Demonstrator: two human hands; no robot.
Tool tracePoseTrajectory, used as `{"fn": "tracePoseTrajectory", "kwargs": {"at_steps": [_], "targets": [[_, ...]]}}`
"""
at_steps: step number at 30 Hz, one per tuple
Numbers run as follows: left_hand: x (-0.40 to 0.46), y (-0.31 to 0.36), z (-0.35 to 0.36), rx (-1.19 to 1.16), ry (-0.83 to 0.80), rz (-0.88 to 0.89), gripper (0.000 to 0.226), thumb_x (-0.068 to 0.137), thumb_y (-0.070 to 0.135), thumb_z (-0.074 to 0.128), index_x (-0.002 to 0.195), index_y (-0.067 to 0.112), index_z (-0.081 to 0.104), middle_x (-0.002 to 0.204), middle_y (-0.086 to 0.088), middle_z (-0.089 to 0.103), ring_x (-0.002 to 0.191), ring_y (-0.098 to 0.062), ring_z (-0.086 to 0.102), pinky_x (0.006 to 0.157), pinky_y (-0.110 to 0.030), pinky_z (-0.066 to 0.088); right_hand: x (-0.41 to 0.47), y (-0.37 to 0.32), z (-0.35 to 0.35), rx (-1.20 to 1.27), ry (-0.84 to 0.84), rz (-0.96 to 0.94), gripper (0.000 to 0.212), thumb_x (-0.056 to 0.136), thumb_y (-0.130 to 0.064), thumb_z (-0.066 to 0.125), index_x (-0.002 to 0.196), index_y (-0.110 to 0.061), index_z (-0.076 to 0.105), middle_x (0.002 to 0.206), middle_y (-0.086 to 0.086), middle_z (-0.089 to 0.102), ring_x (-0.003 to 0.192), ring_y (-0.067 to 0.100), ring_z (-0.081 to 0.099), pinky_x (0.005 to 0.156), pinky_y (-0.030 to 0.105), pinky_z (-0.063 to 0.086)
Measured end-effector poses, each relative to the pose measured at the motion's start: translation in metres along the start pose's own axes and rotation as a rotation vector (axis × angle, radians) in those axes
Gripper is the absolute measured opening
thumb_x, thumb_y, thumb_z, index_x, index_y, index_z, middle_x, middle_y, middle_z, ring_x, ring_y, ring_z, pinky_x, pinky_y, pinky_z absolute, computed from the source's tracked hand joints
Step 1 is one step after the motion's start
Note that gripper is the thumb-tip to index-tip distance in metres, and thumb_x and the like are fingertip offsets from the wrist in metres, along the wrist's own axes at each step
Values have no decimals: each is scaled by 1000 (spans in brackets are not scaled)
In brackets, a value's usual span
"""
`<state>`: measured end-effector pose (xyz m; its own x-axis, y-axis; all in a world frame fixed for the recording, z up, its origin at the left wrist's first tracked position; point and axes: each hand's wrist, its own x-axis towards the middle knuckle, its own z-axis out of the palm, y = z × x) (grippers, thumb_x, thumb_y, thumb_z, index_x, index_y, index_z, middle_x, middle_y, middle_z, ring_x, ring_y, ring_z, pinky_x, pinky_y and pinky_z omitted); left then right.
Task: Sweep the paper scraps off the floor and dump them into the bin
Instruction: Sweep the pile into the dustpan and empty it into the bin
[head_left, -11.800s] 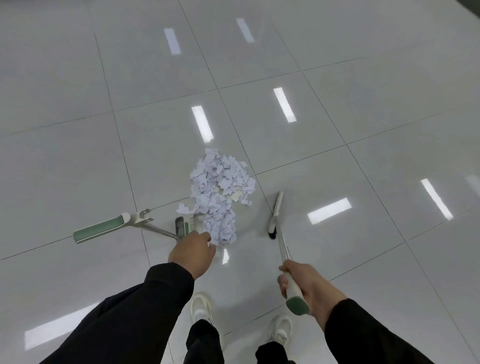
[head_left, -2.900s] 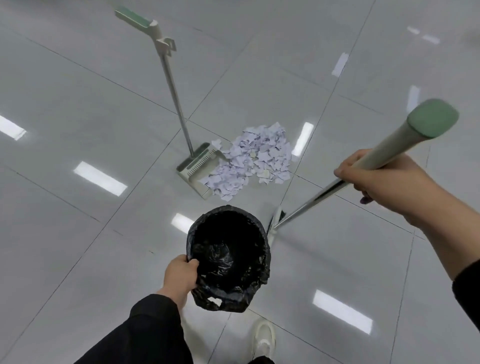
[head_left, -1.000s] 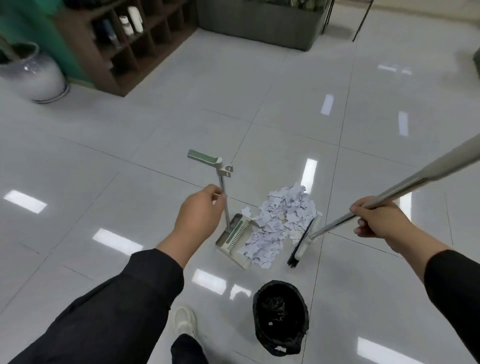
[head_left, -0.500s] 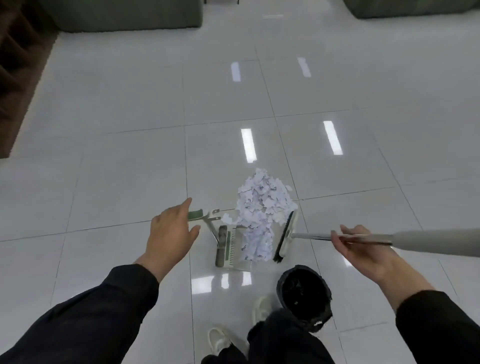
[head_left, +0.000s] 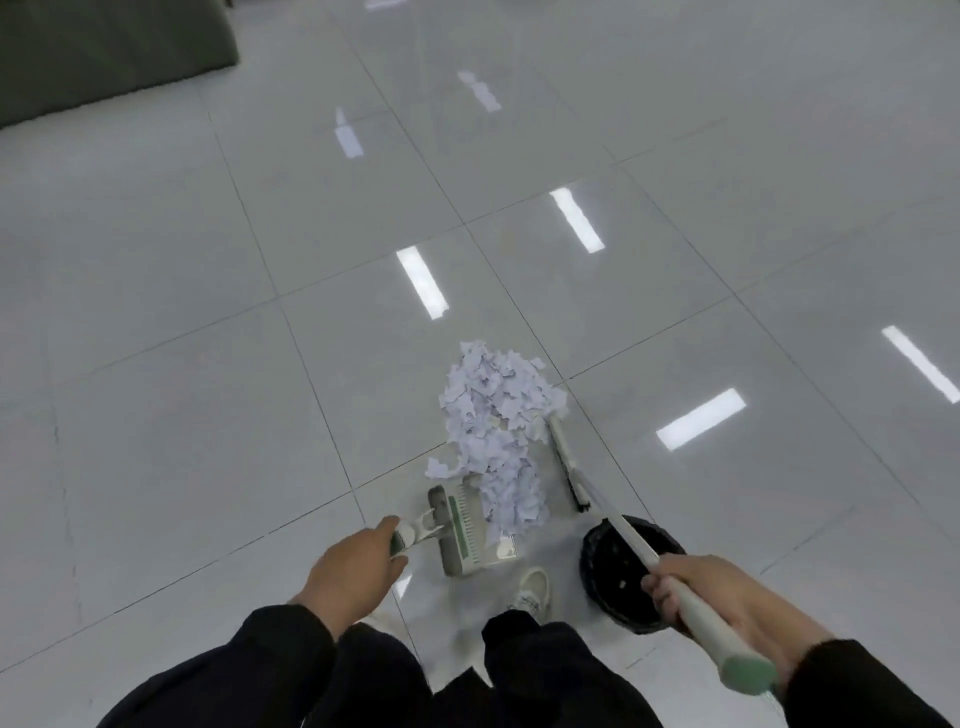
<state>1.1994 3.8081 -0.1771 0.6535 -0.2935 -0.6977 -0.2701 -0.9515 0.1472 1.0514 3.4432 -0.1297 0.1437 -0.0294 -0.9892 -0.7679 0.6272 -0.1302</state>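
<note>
Now our left hand has closed its fingers around the dustpan handle, which it only reached for before. Our right hand grips the broom pole. Scraps lie between pan and broom head, some touching the pan. Near our right hand stands the bin.

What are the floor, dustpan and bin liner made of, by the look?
Floor: glossy glazed tile, likely ceramic; grout lines and mirror-sharp light reflections. Dustpan: matte off-white moulded plastic with green trim, by its comb teeth. Bin liner: thin black plastic film, crinkled and faintly shiny at the rim.
</note>
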Motion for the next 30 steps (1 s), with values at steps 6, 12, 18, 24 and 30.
{"fn": "tracePoseTrajectory", "kwargs": {"at_steps": [6,12,18,24,30], "targets": [[36,-3,-12,-220,-130,139,53,98,45,57,145,24,45,100,5,62,94,-17,58,76,-29,44,19,62,47,87,197,-12,6,94,-4,58,92,1,55,67,15,56,43,19,48,37,23,46],[49,-22,-19,-253,-171,252,28,96,35,53,123,27,55,92,4,67,82,-17,62,73,-33,53,21,139,123,-373,336,9,12,95,-5,38,95,-7,50,75,12,46,44,18,40,45,23,37],[48,-12,-6,-222,-123,291,24,96,38,53,115,23,58,99,0,69,84,-23,63,72,-34,52,9,179,183,-560,347,-22,11,95,-7,39,92,-13,48,70,9,50,43,18,47,42,24,41],[47,-9,-8,-236,-133,287,24,97,35,53,111,17,58,103,-7,71,92,-29,65,79,-37,55,-38,231,191,-518,296,-38,11,90,-11,46,83,-12,54,65,3,43,41,12,40,47,20,31],[39,-8,-8,-244,-105,287,18,98,29,53,108,15,59,107,-9,69,88,-28,62,77,-33,50,-65,292,194,-434,458,-121,18,87,-19,64,99,-32,67,56,-7,67,50,3,59,57,14,44]]}}
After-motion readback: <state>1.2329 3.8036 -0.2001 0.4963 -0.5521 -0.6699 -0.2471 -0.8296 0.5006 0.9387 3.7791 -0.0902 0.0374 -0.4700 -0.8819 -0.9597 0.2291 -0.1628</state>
